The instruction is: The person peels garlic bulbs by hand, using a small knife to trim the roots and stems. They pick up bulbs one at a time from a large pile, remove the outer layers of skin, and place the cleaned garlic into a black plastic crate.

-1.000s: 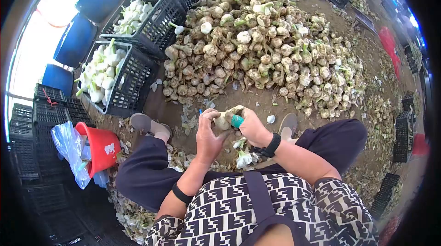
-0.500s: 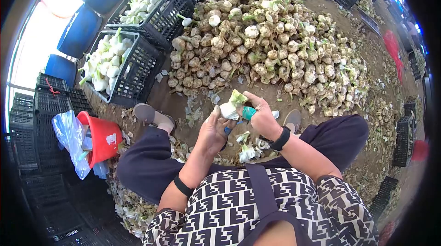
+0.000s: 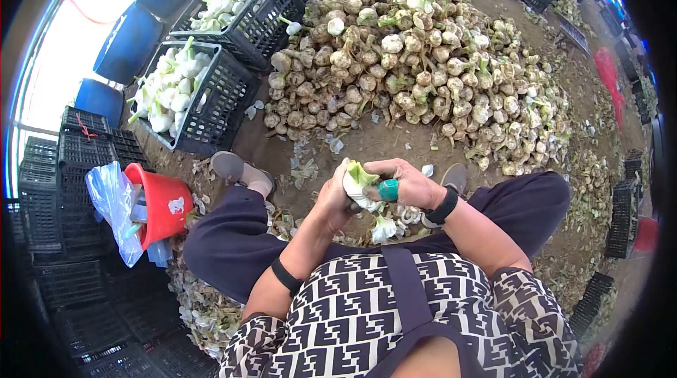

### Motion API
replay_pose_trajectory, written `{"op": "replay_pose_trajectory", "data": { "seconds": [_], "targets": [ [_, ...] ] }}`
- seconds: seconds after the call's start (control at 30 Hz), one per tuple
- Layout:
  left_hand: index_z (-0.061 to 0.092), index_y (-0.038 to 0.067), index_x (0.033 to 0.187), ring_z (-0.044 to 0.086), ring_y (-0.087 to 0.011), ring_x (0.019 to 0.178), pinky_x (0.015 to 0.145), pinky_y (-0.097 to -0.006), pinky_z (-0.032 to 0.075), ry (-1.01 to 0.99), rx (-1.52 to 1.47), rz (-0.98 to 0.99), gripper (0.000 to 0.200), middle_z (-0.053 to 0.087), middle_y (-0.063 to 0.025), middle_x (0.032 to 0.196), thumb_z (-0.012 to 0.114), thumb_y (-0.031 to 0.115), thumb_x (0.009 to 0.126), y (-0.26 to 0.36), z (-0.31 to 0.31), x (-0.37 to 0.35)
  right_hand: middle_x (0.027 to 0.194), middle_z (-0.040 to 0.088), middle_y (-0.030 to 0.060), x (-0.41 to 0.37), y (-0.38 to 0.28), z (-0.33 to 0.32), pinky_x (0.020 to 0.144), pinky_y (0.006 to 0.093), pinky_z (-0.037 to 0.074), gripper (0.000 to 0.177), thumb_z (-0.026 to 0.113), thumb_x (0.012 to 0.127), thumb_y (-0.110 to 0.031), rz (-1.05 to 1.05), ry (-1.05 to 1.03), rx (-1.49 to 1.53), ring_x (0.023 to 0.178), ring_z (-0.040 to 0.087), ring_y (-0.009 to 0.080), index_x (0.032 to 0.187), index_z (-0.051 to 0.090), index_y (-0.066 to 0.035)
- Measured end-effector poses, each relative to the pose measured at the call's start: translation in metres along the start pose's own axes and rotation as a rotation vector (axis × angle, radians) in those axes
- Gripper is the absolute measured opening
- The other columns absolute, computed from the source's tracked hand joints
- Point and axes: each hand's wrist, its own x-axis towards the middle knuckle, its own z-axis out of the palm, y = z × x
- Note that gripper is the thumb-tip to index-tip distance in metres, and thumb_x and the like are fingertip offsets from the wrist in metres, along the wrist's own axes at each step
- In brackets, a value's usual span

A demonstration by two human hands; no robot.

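Black crate point(image 3: 224, 99): beside the left leg, apparently for easy reach. Left hand point(image 3: 333, 200): fingers wrapped around garlic bulb point(image 3: 351, 186), likely supporting it; stalk point(image 3: 361, 175) upward. Right hand point(image 3: 417, 186): fingers narrowly closed against bulb's opposite side, apparently steadying it.

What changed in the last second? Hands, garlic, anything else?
The garlic looks whiter and has come closer to the body. Left hand now cups it more closely; right hand stays at it. View shifted slightly. Heap and bucket unchanged.
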Motion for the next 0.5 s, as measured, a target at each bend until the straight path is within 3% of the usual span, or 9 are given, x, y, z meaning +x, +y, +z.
{"op": "replay_pose_trajectory", "data": {
  "seconds": [0.1, 0.17, 0.23, 0.3, 0.37, 0.4, 0.43, 0.5],
  "targets": [
    [0.056, 0.008, 0.102, 0.06, -0.0175, 0.073, 0.059, -0.0314, 0.049, -0.171, -0.146, -0.004, 0.045, 0.061, -0.0057, 0.089, 0.04, 0.049, 0.09, -0.006, -0.002, 0.004, 0.102, 0.06, 0.0024, -0.003, 0.007, -0.005, 0.078, 0.0227, 0.045, 0.034, 0.062, 0.082, -0.009, -0.021, -0.078, 0.372, 0.088, 0.054, 0.0062, 0.114, 0.055, -0.001],
    [0.055, 0.007, 0.103, 0.061, -0.0195, 0.077, 0.065, -0.0343, 0.051, -0.272, -0.172, 0.022, 0.046, 0.062, -0.0071, 0.092, 0.04, 0.049, 0.09, -0.003, -0.004, 0.004, 0.102, 0.06, 0.0015, -0.001, 0.004, -0.002, 0.078, 0.0229, 0.045, 0.036, 0.062, 0.082, -0.011, -0.048, -0.064, 0.398, 0.087, 0.055, 0.0067, 0.116, 0.054, -0.002],
    [0.054, 0.006, 0.105, 0.061, -0.0199, 0.077, 0.066, -0.0353, 0.051, -0.225, -0.162, 0.034, 0.049, 0.062, -0.0077, 0.095, 0.039, 0.05, 0.09, 0.001, -0.003, 0.001, 0.101, 0.06, 0.001, -0.002, -0.005, 0.003, 0.078, 0.0226, 0.044, 0.037, 0.062, 0.082, -0.012, -0.027, 0.114, 0.326, 0.086, 0.055, 0.0067, 0.116, 0.053, -0.002],
    [0.052, 0.005, 0.111, 0.061, -0.0186, 0.08, 0.066, -0.0335, 0.05, -0.138, -0.123, 0.098, 0.056, 0.061, -0.0073, 0.098, 0.038, 0.054, 0.088, 0.003, 0.004, -0.005, 0.099, 0.059, 0.0, -0.007, -0.005, 0.0, 0.078, 0.0226, 0.044, 0.035, 0.061, 0.082, -0.012, -0.055, 0.126, 0.334, 0.085, 0.054, 0.0065, 0.115, 0.053, -0.002],
    [0.048, 0.004, 0.117, 0.058, -0.0171, 0.088, 0.071, -0.0319, 0.049, -0.179, -0.014, 0.125, 0.063, 0.059, -0.0078, 0.104, 0.036, 0.058, 0.087, 0.011, 0.0, -0.012, 0.099, 0.058, -0.0005, -0.015, -0.019, -0.004, 0.077, 0.0223, 0.043, 0.032, 0.059, 0.083, -0.009, -0.063, 0.151, 0.071, 0.085, 0.053, 0.006, 0.113, 0.054, -0.002],
    [0.046, 0.003, 0.12, 0.054, -0.0155, 0.096, 0.078, -0.0301, 0.046, -0.626, -0.103, 0.06, 0.057, 0.057, -0.0081, 0.107, 0.044, 0.05, 0.088, 0.014, -0.024, -0.005, 0.094, 0.057, -0.0009, -0.011, -0.013, -0.007, 0.076, 0.022, 0.042, 0.028, 0.057, 0.082, -0.007, -0.258, 0.167, -0.226, 0.083, 0.051, 0.0052, 0.11, 0.056, -0.004],
    [0.046, 0.003, 0.12, 0.054, -0.0155, 0.096, 0.078, -0.0301, 0.046, -0.627, -0.103, 0.052, 0.057, 0.057, -0.0081, 0.107, 0.044, 0.05, 0.088, 0.01, -0.02, -0.005, 0.094, 0.057, -0.0009, -0.013, -0.014, -0.005, 0.076, 0.022, 0.042, 0.028, 0.057, 0.082, -0.007, -0.253, 0.174, -0.223, 0.083, 0.051, 0.0052, 0.11, 0.056, -0.004],
    [0.045, 0.002, 0.12, 0.054, -0.015, 0.096, 0.08, -0.0286, 0.046, -0.437, 0.087, 0.211, 0.051, 0.056, -0.0079, 0.107, 0.055, 0.039, 0.086, 0.004, -0.009, -0.009, 0.087, 0.057, -0.0016, -0.018, -0.019, 0.0, 0.071, 0.0202, 0.041, 0.023, 0.056, 0.082, -0.007, -0.225, 0.144, -0.209, 0.077, 0.05, 0.0047, 0.105, 0.058, -0.005]
  ]
}}
